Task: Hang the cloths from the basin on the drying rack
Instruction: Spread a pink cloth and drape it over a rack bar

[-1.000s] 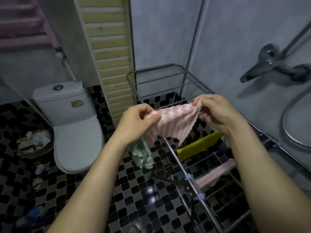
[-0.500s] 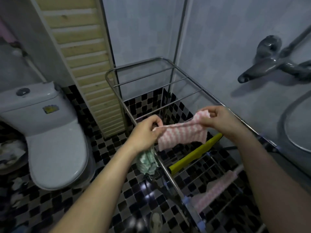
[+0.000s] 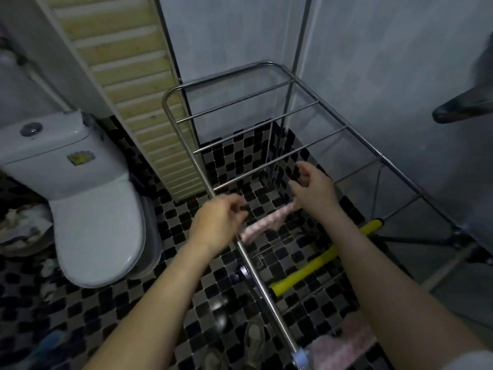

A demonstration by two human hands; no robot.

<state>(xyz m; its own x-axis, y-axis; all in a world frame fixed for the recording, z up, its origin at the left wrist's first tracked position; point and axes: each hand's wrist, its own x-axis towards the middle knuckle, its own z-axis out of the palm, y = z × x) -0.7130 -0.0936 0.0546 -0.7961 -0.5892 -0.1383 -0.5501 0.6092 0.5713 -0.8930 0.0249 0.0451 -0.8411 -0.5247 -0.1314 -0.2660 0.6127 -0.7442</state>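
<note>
1. Cloth, pink-and-white striped, stretched between both hands just over the near rail of the drying rack; it looks soft, light and limp, so best held by its corners.
2. Left hand is closed, pinching one end; right hand pinches the other.
3. Bare rails lie farther off, with open room between them.
4. A yellow cloth hangs near right; the toilet stands left, well apart.
</note>
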